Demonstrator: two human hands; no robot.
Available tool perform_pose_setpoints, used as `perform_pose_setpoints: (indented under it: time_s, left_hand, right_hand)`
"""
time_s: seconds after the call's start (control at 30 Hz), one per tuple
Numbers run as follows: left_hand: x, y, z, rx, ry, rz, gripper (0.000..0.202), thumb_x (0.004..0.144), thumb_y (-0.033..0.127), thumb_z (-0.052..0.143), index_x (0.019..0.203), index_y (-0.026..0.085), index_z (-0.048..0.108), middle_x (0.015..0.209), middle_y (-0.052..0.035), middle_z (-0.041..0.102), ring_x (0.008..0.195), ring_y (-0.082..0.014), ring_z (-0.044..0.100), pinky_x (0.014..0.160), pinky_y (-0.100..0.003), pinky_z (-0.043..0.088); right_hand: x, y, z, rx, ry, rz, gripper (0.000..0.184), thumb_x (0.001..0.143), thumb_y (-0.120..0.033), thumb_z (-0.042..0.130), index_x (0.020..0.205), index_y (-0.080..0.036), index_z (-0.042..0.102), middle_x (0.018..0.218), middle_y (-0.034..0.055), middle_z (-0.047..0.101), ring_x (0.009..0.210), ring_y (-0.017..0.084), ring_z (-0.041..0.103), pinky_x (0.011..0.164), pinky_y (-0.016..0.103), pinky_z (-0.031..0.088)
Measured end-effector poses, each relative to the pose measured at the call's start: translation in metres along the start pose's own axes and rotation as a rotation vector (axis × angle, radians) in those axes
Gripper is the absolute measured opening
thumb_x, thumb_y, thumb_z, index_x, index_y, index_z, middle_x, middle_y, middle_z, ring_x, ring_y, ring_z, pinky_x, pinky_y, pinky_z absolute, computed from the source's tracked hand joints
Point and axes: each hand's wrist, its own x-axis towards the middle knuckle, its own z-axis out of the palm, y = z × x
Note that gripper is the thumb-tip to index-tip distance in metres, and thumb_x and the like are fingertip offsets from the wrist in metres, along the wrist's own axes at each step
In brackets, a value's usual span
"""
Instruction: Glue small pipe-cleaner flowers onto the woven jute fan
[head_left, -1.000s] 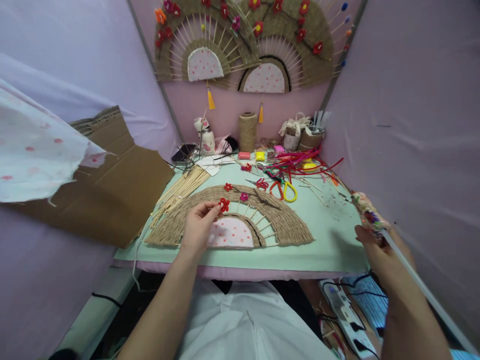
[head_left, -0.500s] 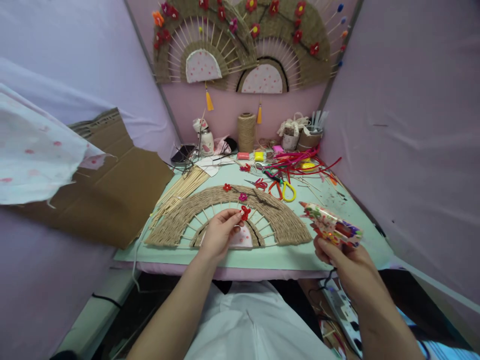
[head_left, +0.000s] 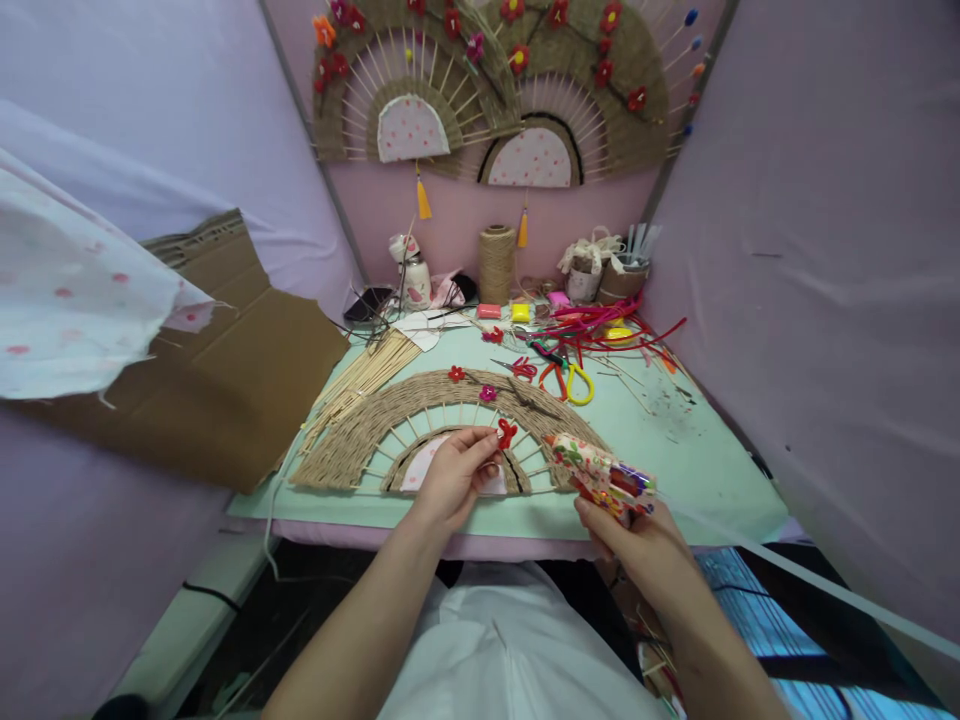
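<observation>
A half-round twine fan [head_left: 375, 420] with wooden ribs lies on the mint green table [head_left: 675, 470]. My left hand [head_left: 455, 480] rests over its spotted pink centre and pinches a small red flower [head_left: 506, 432] between its fingertips. My right hand [head_left: 637, 535] grips a glue gun [head_left: 600, 475] wrapped in flowered paper, its nozzle pointing left towards the red flower, a short way from it. Two more small flowers, one red [head_left: 455, 373] and one pink [head_left: 488, 393], sit on the fan's upper band.
Scissors [head_left: 562, 375], bright pipe cleaners [head_left: 615, 325], a twine spool [head_left: 496, 262], pots and a bundle of sticks [head_left: 367, 375] crowd the back of the table. Brown cardboard [head_left: 225, 370] leans at the left. Two finished fans [head_left: 495, 90] hang on the wall. A power strip lies below right.
My right hand brought the glue gun in from the far right to the fan's right end. My left hand carried the red flower rightwards and down over the fan's centre.
</observation>
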Motion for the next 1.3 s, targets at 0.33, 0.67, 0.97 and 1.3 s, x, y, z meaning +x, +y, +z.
perform_pose_setpoints:
  time_s: [0.33,0.67,0.97,1.3]
  left_hand:
    - [-0.002,-0.008,0.001,-0.09,0.005,-0.046,0.044,0.05,0.031,0.092,0.077,0.013,0.063,0.062,0.0032,0.059,0.054,-0.0042,0.054,0.052,-0.014,0.043]
    - [-0.003,-0.012,0.002,-0.162,-0.036,-0.108,0.042,0.052,0.029,0.092,0.077,0.013,0.062,0.057,0.0019,0.058,0.051,-0.006,0.053,0.049,-0.015,0.042]
    - [-0.002,-0.015,-0.002,-0.468,-0.133,-0.34,0.029,0.062,0.012,0.085,0.085,0.01,0.067,0.08,-0.0034,0.064,0.059,-0.0044,0.055,0.051,-0.013,0.043]
    - [-0.006,-0.016,-0.001,-0.622,-0.193,-0.548,0.004,0.087,0.008,0.061,0.084,0.006,0.063,0.073,-0.0029,0.059,0.057,-0.0042,0.054,0.051,-0.013,0.043]
  right_hand:
    - [0.0,0.012,0.004,0.006,-0.002,0.006,0.03,0.076,-0.05,0.064,0.068,-0.021,0.059,0.052,-0.0029,0.053,0.051,0.014,0.047,0.048,0.026,0.039]
    - [0.0,0.006,0.005,-0.031,-0.063,-0.048,0.029,0.078,-0.05,0.061,0.07,-0.022,0.065,0.046,-0.0043,0.048,0.049,0.016,0.048,0.051,0.027,0.04]
    - [0.0,0.016,0.013,-0.037,-0.117,-0.088,0.041,0.086,-0.052,0.055,0.059,-0.022,0.054,0.049,-0.0039,0.045,0.05,0.013,0.044,0.051,0.027,0.035]
    - [-0.001,0.022,0.015,-0.042,-0.125,-0.106,0.047,0.087,-0.056,0.054,0.055,-0.022,0.049,0.045,-0.0032,0.046,0.046,0.012,0.042,0.049,0.027,0.034]
